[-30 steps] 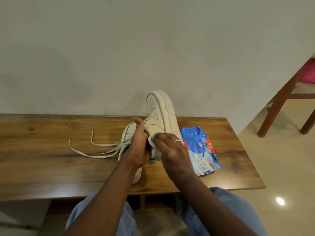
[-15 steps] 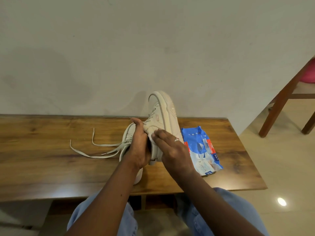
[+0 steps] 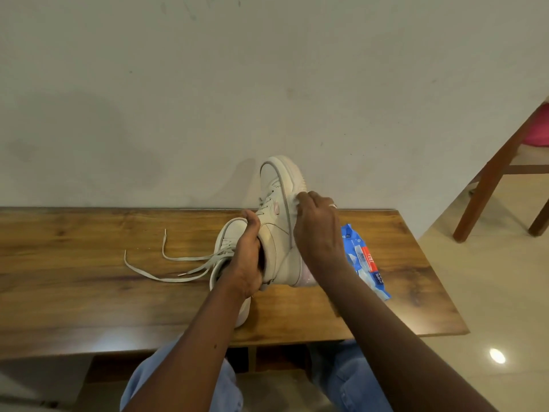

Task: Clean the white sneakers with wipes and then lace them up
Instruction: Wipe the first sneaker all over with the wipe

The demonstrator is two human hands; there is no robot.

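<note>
At the left, loose laces (image 3: 166,263) are spread over the wooden table (image 3: 74,292) and run toward a second sneaker (image 3: 230,236). That shoe is laid flat on the table and half hidden behind the left hand (image 3: 245,263), and it is likely parked there until its turn. The left hand is wrapped round the open top of the raised sneaker (image 3: 277,221), with the thumb outside and the fingers hidden inside. The shoe is held this way with its toe up and its heel low, so its side can be reached. A small white wipe (image 3: 297,200) is pinched in the curled fingers of the right hand (image 3: 318,230) and pressed on the sole's edge. Cleaning seems to be under way, and lacing is not yet begun. Just to the right, a blue pack of wipes (image 3: 367,263) is laid close by for an easy grab. The table is made of brown, shiny wood and is set against a plain pale wall. A wooden chair (image 3: 490,179) is seen far right on a glossy floor.
</note>
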